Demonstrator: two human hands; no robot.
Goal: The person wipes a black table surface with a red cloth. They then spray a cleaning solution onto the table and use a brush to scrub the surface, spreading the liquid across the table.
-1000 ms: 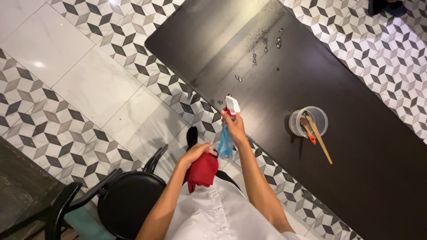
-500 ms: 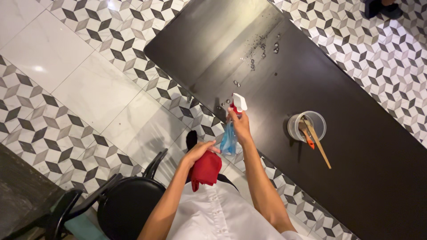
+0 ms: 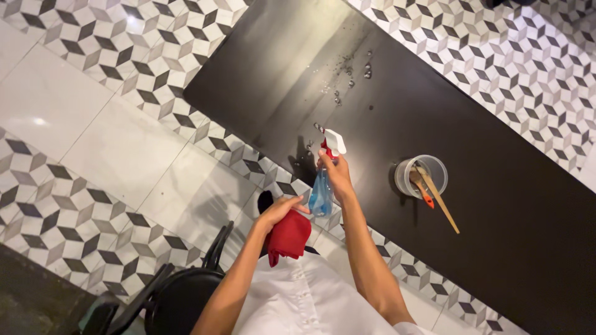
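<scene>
Head view: your right hand [image 3: 337,172] reaches out, fingers wrapped round the spray bottle [image 3: 323,186] over the desk [image 3: 496,205] edge; your left hand [image 3: 278,212] grips a red cloth [image 3: 288,237], which hides its fingertips.

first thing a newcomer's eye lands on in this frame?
Probably the red cloth bunched in the left hand, low in the middle against the white shirt. Just above it, the right hand holds a blue spray bottle with a white nozzle at the near edge of the dark table, where droplets glisten farther up. To the right stands a clear cup holding wooden utensils.
</scene>
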